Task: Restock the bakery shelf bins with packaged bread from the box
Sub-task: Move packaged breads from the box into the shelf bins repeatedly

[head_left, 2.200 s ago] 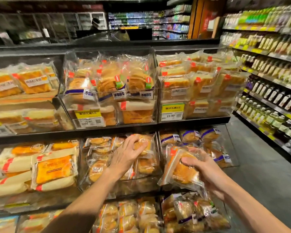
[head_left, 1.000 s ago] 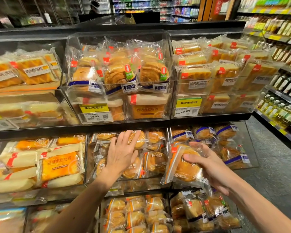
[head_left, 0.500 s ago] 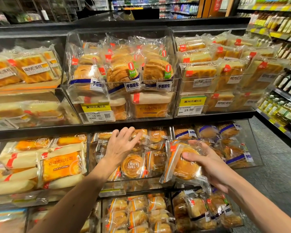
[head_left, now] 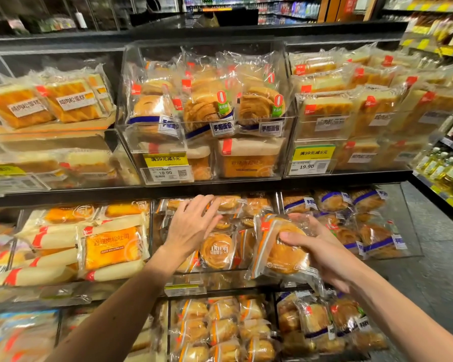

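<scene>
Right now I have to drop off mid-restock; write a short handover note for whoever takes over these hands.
Left hand: open, fingers spread in front of the round bread packs in the middle shelf's centre bin, holding nothing.
Right hand: grips one packaged round bread just right of that bin's front, not yet placed.
Done: centre bin already holds several packs.
To do: set the held pack in, then fetch more; the box is out of view.
</scene>
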Demonstrator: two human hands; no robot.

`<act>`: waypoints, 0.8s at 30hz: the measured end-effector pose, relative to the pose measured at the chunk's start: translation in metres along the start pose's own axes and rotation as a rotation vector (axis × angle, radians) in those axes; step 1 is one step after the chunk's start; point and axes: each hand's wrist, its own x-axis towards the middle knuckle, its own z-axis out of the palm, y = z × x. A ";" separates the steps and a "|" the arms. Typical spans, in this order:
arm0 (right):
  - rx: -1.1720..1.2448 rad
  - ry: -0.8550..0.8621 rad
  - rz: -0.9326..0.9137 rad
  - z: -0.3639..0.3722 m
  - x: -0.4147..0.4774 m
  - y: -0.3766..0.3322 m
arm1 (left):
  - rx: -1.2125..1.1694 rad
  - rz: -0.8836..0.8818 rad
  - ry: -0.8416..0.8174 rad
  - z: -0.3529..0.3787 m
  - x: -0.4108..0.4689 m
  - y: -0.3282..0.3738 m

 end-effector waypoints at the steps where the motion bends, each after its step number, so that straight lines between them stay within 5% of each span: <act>1: 0.011 -0.023 0.012 0.002 -0.002 -0.003 | 0.001 -0.013 0.026 -0.002 -0.003 -0.003; 11: 0.030 -0.042 0.009 0.030 0.008 -0.001 | 0.044 -0.128 -0.104 -0.005 0.010 -0.009; 14: 0.075 -0.048 0.002 0.035 0.014 0.006 | -0.215 -0.300 -0.131 -0.036 0.010 0.001; 18: 0.099 0.040 -0.015 0.052 0.018 0.014 | -0.891 -0.729 -0.262 -0.112 0.019 0.033; 22: 0.122 0.096 -0.046 0.076 0.022 0.028 | -1.008 -0.719 -0.654 -0.141 0.014 0.066; 24: 0.160 0.069 -0.058 0.086 0.020 0.028 | -0.967 -0.724 -0.694 -0.137 0.005 0.071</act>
